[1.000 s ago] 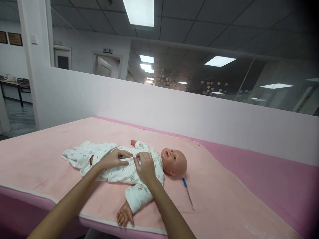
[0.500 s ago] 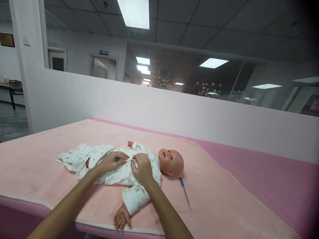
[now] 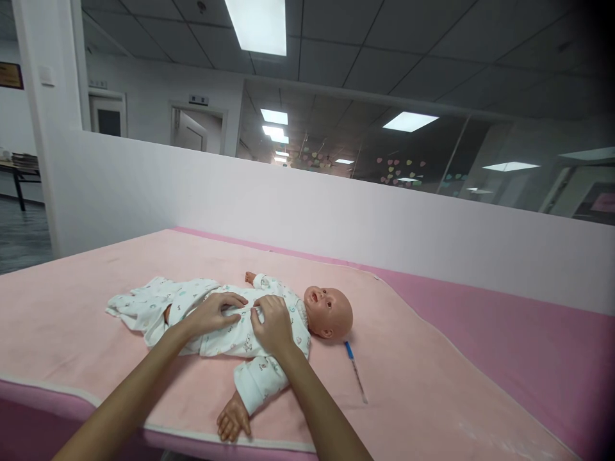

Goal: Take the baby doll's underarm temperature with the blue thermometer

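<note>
A baby doll (image 3: pixel 331 312) lies on its back on a pink padded surface, its head to the right. It wears a white patterned top (image 3: pixel 225 342) and white patterned trousers (image 3: pixel 144 304). My left hand (image 3: pixel 216 314) rests on the lower part of the top, thumb and fingers apart, nothing between them. Just to its right, on the doll's chest, my right hand (image 3: pixel 273 323) has its fingers curled and its thumb and fingertips close together at the cloth of the top. To the right of the doll's head lies a thin stick with a blue end (image 3: pixel 349 350).
The pink mat (image 3: pixel 423 390) has a pale raised edge along the front. Behind it stands a low white wall (image 3: pixel 288 208) with glass above. A dark-legged table (image 3: pixel 19 173) with a stack on it is at the far left.
My left thumb has moved slightly away from its fingertips and from the cloth. My right hand stays nearly in place. The view has shifted a little.
</note>
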Demonstrator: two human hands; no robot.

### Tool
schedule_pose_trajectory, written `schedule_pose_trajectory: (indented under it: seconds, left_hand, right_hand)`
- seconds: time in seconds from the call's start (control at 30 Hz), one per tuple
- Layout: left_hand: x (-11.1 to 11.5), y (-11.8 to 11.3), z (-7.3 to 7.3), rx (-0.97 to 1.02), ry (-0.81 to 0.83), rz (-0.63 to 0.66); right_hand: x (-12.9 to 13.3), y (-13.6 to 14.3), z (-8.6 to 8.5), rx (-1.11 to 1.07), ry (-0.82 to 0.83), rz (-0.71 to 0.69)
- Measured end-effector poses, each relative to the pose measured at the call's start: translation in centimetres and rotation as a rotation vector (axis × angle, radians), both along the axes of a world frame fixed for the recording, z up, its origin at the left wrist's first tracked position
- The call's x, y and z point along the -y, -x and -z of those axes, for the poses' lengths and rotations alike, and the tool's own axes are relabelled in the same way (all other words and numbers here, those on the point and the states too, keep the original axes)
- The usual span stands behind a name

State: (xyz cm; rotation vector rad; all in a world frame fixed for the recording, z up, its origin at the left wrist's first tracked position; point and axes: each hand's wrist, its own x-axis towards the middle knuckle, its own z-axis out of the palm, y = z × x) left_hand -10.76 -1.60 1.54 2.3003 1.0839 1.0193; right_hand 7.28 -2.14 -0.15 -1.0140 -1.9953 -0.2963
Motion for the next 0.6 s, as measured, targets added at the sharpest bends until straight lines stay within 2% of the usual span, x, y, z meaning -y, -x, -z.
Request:
schedule_pose_trajectory:
  seconds: [0.17, 0.27, 0.4, 0.6]
  left_hand:
    - [-0.04, -0.56, 0.38, -0.070, -0.170, -0.058]
    - [0.01, -0.79, 0.44, -0.103, -0.208, -0.070]
    - [0.16, -0.85, 0.31, -0.038, -0.155, -0.055]
    - [0.14, -0.68, 0.11, 0.123, 0.018, -0.018]
  right_hand:
    - [-0.03, 0.04, 0.04, 0.001, 0.013, 0.003]
    - [0.00, 0.08, 0.03, -0.001, 0.016, 0.005]
    - [-0.01, 0.08, 0.03, -0.004, 0.021, 0.011]
    - [-0.15, 0.07, 0.09, 0.000, 0.016, 0.005]
